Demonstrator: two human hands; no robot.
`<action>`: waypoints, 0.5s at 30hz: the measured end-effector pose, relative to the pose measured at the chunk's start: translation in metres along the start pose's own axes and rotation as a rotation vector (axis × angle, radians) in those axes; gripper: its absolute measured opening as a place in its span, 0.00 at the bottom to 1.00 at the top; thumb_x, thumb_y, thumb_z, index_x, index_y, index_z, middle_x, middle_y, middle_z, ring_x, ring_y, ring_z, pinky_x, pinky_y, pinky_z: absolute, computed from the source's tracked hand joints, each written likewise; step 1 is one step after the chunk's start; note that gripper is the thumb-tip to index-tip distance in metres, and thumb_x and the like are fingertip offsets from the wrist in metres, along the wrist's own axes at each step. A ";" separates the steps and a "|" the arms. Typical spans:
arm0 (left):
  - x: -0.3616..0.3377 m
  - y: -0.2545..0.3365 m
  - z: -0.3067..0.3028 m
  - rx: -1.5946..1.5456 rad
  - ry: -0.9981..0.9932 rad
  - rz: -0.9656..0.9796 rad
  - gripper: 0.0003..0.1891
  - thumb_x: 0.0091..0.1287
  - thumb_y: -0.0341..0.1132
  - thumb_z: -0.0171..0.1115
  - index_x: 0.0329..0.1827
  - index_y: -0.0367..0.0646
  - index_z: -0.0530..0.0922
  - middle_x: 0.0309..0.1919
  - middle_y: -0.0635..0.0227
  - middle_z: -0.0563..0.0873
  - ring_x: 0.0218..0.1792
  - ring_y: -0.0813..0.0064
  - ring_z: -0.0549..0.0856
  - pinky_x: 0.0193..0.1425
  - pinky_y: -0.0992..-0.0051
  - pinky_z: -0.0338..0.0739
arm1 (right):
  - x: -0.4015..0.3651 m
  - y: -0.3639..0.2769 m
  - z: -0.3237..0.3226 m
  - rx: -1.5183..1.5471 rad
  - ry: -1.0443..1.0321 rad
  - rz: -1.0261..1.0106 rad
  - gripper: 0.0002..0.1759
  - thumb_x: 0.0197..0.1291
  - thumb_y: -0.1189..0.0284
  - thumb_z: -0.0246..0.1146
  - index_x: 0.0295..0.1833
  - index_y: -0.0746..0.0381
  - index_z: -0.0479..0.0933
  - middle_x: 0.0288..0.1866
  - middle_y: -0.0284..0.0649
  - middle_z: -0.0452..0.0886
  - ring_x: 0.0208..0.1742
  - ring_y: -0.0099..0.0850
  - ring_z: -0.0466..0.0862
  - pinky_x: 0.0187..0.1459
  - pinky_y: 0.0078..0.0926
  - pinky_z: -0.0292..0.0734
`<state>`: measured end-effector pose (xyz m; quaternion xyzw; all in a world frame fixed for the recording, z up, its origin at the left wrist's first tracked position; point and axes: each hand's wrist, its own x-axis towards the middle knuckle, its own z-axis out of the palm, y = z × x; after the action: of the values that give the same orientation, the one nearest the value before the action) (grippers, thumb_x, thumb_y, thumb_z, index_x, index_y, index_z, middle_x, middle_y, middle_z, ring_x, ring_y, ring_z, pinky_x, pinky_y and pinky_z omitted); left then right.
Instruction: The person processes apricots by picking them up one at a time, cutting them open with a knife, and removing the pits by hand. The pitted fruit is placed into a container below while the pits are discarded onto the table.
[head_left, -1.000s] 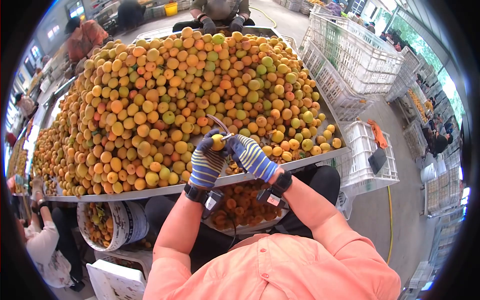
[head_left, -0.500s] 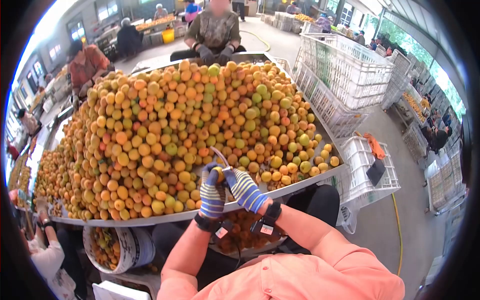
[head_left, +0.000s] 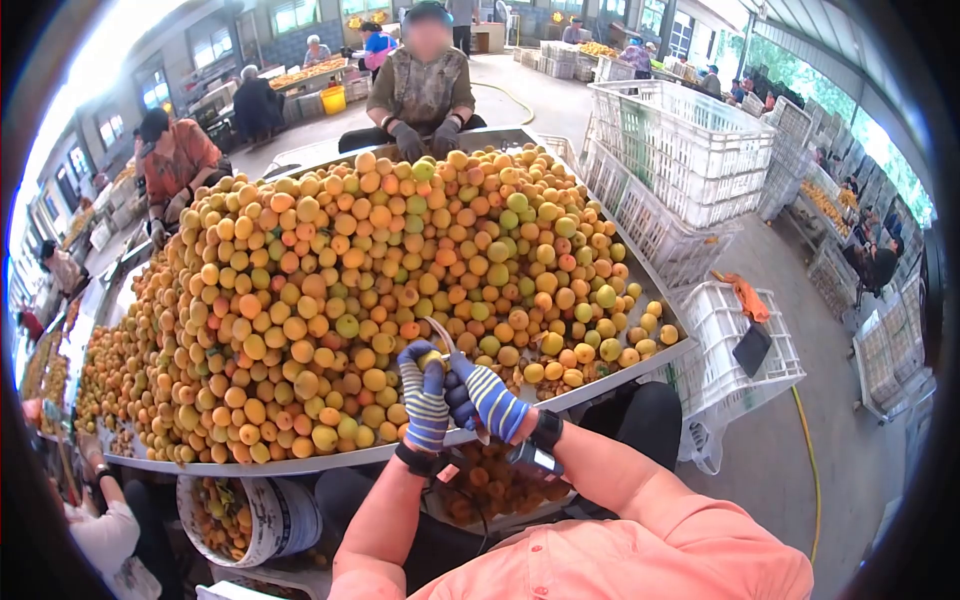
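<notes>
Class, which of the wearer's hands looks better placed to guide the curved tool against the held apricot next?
Probably the right. The right hand already has the curved tool in its fingers, close to the apricot, while the left hand is occupied holding that fruit.

1 orange cloth (head_left: 743, 297) drapes over 1 white crate (head_left: 714, 318); 1 yellow hose (head_left: 808, 450) lies nearby.

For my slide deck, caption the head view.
Gloved left hand and right hand meet around a yellow fruit before a tray heaped with orange-yellow fruit.
</notes>
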<state>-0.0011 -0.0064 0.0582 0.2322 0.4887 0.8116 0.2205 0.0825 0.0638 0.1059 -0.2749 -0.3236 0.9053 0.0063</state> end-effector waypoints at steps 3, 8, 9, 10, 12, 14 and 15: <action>0.001 0.011 0.001 -0.024 -0.058 -0.045 0.12 0.68 0.35 0.54 0.53 0.47 0.68 0.40 0.74 0.74 0.37 0.84 0.73 0.43 0.81 0.73 | 0.012 -0.002 -0.011 0.416 -0.246 0.175 0.21 0.68 0.47 0.50 0.27 0.48 0.63 0.13 0.17 0.54 0.09 0.14 0.54 0.11 0.15 0.47; 0.019 -0.004 -0.006 -0.153 -0.044 -0.014 0.14 0.69 0.34 0.54 0.56 0.46 0.67 0.42 0.71 0.76 0.36 0.83 0.76 0.42 0.81 0.74 | 0.020 0.003 -0.020 0.674 -0.463 0.203 0.21 0.68 0.49 0.51 0.29 0.51 0.64 0.14 0.17 0.53 0.10 0.13 0.54 0.12 0.14 0.47; 0.016 -0.006 -0.009 -0.194 -0.043 -0.034 0.14 0.69 0.34 0.54 0.57 0.46 0.67 0.42 0.70 0.76 0.36 0.82 0.76 0.42 0.80 0.75 | 0.021 0.005 -0.022 0.605 -0.575 0.196 0.21 0.68 0.48 0.50 0.30 0.52 0.64 0.14 0.17 0.54 0.10 0.13 0.55 0.12 0.14 0.47; 0.015 -0.005 -0.010 -0.315 -0.001 -0.166 0.15 0.69 0.33 0.54 0.58 0.46 0.67 0.41 0.69 0.76 0.36 0.81 0.76 0.43 0.79 0.76 | 0.022 0.002 -0.022 0.519 -0.696 0.179 0.22 0.68 0.46 0.49 0.30 0.52 0.64 0.14 0.18 0.54 0.11 0.13 0.55 0.12 0.14 0.48; 0.015 0.002 -0.017 -0.388 -0.042 -0.317 0.17 0.68 0.33 0.54 0.60 0.47 0.67 0.44 0.64 0.79 0.41 0.74 0.80 0.49 0.72 0.78 | 0.002 -0.006 -0.001 0.345 -0.604 0.105 0.24 0.68 0.44 0.47 0.32 0.53 0.65 0.16 0.19 0.55 0.12 0.13 0.55 0.14 0.15 0.50; 0.016 -0.002 -0.023 -0.645 -0.087 -0.375 0.19 0.67 0.32 0.54 0.61 0.46 0.68 0.48 0.60 0.80 0.46 0.68 0.81 0.55 0.67 0.77 | -0.003 -0.019 0.006 0.160 -0.467 -0.003 0.24 0.68 0.44 0.46 0.33 0.53 0.66 0.16 0.19 0.55 0.12 0.13 0.56 0.14 0.15 0.50; 0.020 -0.007 -0.028 -0.773 -0.116 -0.396 0.19 0.66 0.32 0.54 0.61 0.45 0.68 0.50 0.58 0.80 0.49 0.64 0.81 0.57 0.65 0.77 | -0.007 -0.021 0.005 0.078 -0.370 -0.062 0.24 0.68 0.44 0.46 0.34 0.54 0.67 0.17 0.20 0.56 0.13 0.13 0.56 0.15 0.14 0.51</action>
<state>-0.0322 -0.0112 0.0439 0.0794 0.1710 0.8625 0.4697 0.0820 0.0765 0.1250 -0.0931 -0.2922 0.9517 -0.0149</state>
